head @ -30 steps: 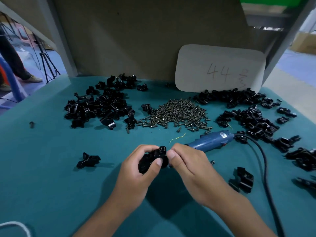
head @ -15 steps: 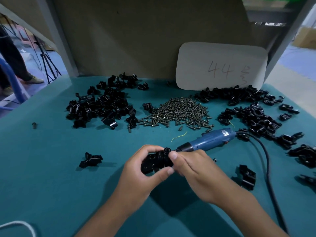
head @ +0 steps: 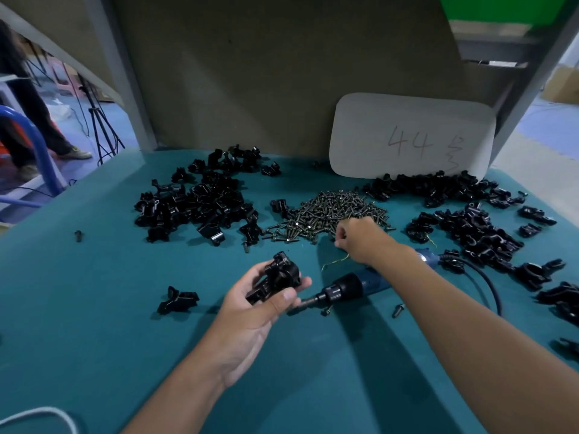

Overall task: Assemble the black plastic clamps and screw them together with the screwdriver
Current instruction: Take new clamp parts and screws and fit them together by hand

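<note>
Screwdriver and clamp piles flank bare near cloth.

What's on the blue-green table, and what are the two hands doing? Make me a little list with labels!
Table: teal cloth-covered table
Left hand: grips a black plastic clamp assembly
Right hand: fingers curled at the near edge of the pile of small metal screws; whether it pinches one is hidden
Tool: blue corded electric screwdriver, lying on the table, unheld
Spare parts: heaps of black plastic clamp pieces left and right
Sign: white card reading 44

The right hand hides whatever its curled fingers hold.
</note>
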The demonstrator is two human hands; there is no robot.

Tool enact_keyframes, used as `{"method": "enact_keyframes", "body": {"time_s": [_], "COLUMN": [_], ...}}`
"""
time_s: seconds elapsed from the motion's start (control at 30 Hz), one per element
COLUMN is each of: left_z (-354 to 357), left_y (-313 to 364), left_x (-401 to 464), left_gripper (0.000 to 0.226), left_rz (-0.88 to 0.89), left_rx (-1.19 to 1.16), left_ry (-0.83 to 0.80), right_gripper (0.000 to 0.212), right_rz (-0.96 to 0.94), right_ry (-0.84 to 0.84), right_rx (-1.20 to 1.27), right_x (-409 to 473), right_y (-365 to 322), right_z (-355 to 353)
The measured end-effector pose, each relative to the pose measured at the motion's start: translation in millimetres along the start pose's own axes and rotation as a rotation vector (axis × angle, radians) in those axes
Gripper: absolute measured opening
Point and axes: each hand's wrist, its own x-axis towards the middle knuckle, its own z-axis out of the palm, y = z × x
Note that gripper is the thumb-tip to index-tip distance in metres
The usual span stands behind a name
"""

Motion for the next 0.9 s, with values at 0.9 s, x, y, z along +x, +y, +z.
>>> {"method": "enact_keyframes", "body": {"time_s": [0.9], "left_z": [-7], "left_y": [-7], "left_x": [1], "left_gripper": [0.055], "left_rz": [-0.071], "left_rx": [0.072], "left_ry": [-0.057], "right_gripper": [0.011], "right_rz": [-0.649], "right_ry": [0.612], "right_rx": [0.379], "right_x": [-159], "right_y": [-32], "right_z": [21]}}
